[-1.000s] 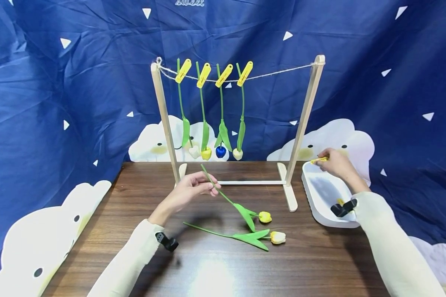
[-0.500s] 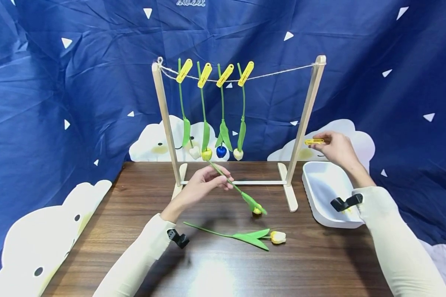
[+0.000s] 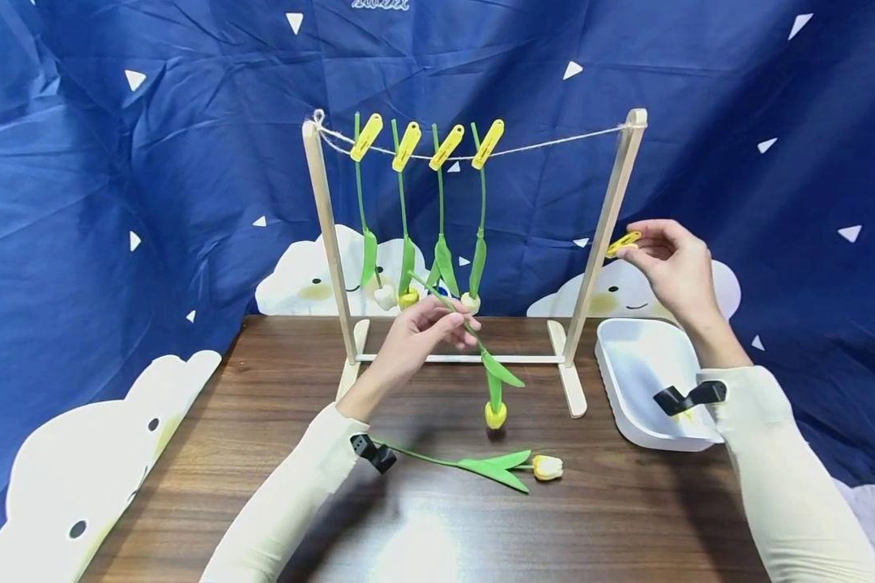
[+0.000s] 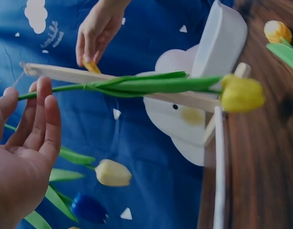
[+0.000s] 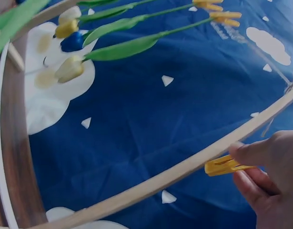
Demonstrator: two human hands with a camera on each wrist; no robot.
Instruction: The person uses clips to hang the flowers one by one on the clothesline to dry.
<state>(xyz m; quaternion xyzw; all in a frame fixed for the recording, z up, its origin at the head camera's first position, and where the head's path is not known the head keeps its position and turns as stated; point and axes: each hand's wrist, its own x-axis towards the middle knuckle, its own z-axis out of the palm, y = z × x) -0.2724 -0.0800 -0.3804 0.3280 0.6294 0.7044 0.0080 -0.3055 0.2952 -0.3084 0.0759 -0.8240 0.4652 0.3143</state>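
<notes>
My left hand (image 3: 428, 330) pinches the green stem of a yellow tulip (image 3: 495, 415), whose bloom hangs down in front of the rack. In the left wrist view that tulip (image 4: 241, 93) stretches out past the fingertips. At the right, beside the rack's post, my right hand (image 3: 674, 263) pinches a yellow clothespin (image 3: 623, 244) between thumb and fingers. Several tulips hang bloom-down from the string (image 3: 547, 144), each under a yellow clothespin (image 3: 488, 144); the blue bloom is partly hidden behind the left hand's stem. A white-and-yellow tulip (image 3: 547, 467) lies on the table.
The wooden rack (image 3: 603, 235) stands at the back of the brown table (image 3: 277, 486), a white bar (image 3: 510, 359) joining its feet. Right of it sits a white tray (image 3: 612, 389) with something yellow inside. A blue patterned cloth (image 3: 189, 162) hangs behind.
My left hand has risen to the right with the yellow tulip, whose bloom now hangs down. The right hand has lifted a clothespin up from the tray, to beside the right post.
</notes>
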